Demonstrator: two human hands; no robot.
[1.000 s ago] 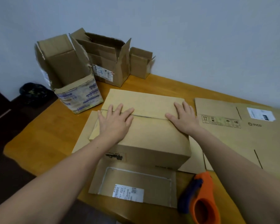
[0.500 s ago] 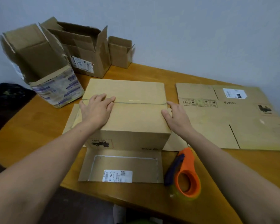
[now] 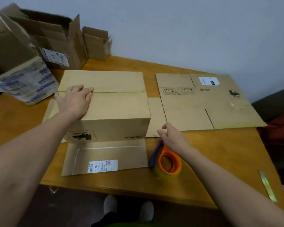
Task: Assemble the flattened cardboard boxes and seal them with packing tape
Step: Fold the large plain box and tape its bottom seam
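Centre of the wooden table (image 3: 203, 153), the assembled box (image 3: 115, 108) stands w/ its two top flaps folded down, meeting at a seam (image 3: 118, 92) that runs L to R across the top. L hand (image 3: 75, 102) lies flat on the box top at the L end, palm down, fingers straight & together, tips at the seam. R hand (image 3: 172, 138) hangs off the box, near its front R corner & over the tape dispenser (image 3: 170, 164). Its fingers are loosely curled w/ nothing seen in them; can't tell if the wrist touches the dispenser. Dispenser has an orange frame, purple handle & yellowish roll, and sits on the table near the front edge, just R of a flat cardboard flap (image 3: 105, 154) w/ a white label (image 3: 102, 166). That flap lies against the foot of the box's near face. More flat cardboard pokes out from under the box on both sides. R of it, a flattened box (image 3: 203, 108) lies spread out, printed side up. Back L by the wall are 3 open boxes: big box (image 3: 23, 79) w/ blue print, tilted; mid box (image 3: 59, 46) w/ a shipping label; small box (image 3: 95, 43) just beside the mid one.
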